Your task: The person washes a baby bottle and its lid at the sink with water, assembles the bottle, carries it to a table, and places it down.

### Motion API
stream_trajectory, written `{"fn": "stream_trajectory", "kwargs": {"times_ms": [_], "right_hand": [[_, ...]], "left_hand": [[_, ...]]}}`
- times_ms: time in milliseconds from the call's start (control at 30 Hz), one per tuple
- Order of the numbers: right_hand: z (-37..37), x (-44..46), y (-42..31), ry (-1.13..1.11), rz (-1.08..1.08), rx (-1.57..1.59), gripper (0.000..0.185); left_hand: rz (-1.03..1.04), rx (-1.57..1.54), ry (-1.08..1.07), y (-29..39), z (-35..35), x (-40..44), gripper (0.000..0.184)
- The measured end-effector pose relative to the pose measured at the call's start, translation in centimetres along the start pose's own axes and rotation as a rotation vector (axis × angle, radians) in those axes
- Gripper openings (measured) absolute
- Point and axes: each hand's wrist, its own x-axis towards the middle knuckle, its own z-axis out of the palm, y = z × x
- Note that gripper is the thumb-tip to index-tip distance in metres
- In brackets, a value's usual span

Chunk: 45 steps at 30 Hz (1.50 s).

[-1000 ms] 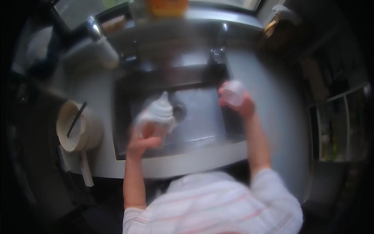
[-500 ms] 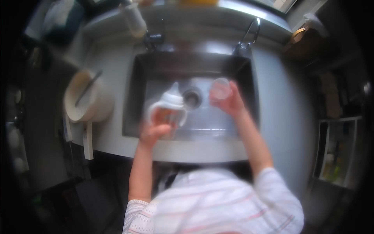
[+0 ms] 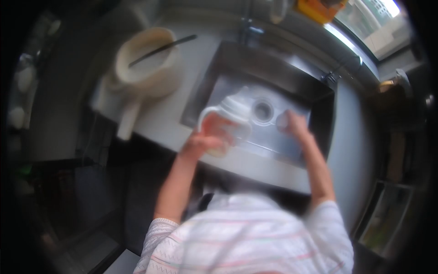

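Observation:
My left hand (image 3: 207,137) is wrapped round a clear baby bottle (image 3: 237,114) with a white collar, a pale teat and side handles. The bottle is tilted over the front left part of the sink, blurred by motion. My right hand (image 3: 295,123) is closed on a small translucent cap (image 3: 282,121), held over the sink to the right of the drain (image 3: 263,110). The two hands are apart.
A metal sink (image 3: 326,107) is set in a pale counter (image 3: 349,132). A cream pot (image 3: 159,77) with a dark utensil (image 3: 164,49) stands at the left, its handle towards the front. Behind the sink are a faucet (image 3: 333,75) and an orange object (image 3: 320,10).
The view has turned and shifted left, bringing the pot nearer the middle. Both hands still hold their items; the cap has turned and shows less of its round opening.

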Motion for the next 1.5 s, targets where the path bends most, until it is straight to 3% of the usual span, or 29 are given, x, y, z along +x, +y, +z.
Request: {"fn": "stream_trajectory", "kwargs": {"times_ms": [33,100,233,367,433,467,567,700,800,900,1167,1300,1400,1500], "right_hand": [[1.2,-0.3,0.2,0.029,-0.016,-0.113,0.057],[2.7,-0.3,-0.3,0.173,-0.063,0.083,0.056],[4.2,-2.5,-6.2,-0.056,-0.114,0.209,0.056],[6.7,-4.2,-11.5,-0.47,-0.24,0.884,0.061],[9.9,-4.9,-13.1,-0.53,-0.302,0.825,0.067],[11.8,-5.6,-14.3,-0.54,-0.319,0.824,0.069],[16.4,-6.2,-17.8,-0.614,-0.292,0.893,0.072],[20.2,-6.6,-21.0,-0.786,-0.276,0.723,0.075],[23.2,-6.2,-23.5,-0.938,-0.309,0.646,0.077],[25.9,-6.2,-25.7,-1.036,-0.363,0.553,0.075],[34.7,-11.0,-31.8,-1.446,-0.316,0.493,0.067],[40.9,-14.6,-34.9,-1.512,-0.33,0.426,0.065],[46.8,-18.5,-37.5,-1.566,-0.309,0.409,0.066],[52.2,-23.0,-40.3,-1.629,-0.304,0.357,0.066]], "left_hand": [[0.04,0.014,0.019,0.4,-0.2,-0.8,0.072],[0.044,0.01,0.026,1.2,-0.5,-2.9,0.07],[-0.003,-0.06,0.026,2.3,-1.3,-6.5,0.067],[-0.028,-0.073,0.024,3.0,-2.5,-10.8,0.06],[-0.017,-0.066,0.025,3.1,-3.3,-13.1,0.053],[-0.024,0.022,0.026,3.1,-3.7,-14.4,0.073],[-0.012,0.033,0.039,3.1,-5.8,-16.9,0.071],[0.025,0.017,0.134,3.2,-6.3,-19.4,0.07],[0.165,-0.065,0.238,3.0,-6.3,-21.5,0.069],[0.223,-0.226,0.346,3.3,-6.0,-24.1,0.055],[0.496,-0.137,0.509,4.0,-6.1,-33.1,0.06],[0.591,-0.141,0.541,5.7,-7.5,-39.4,0.06],[0.583,-0.066,0.572,7.1,-9.3,-46.3,0.081],[0.633,-0.063,0.653,9.7,-9.0,-53.5,0.06]]}}
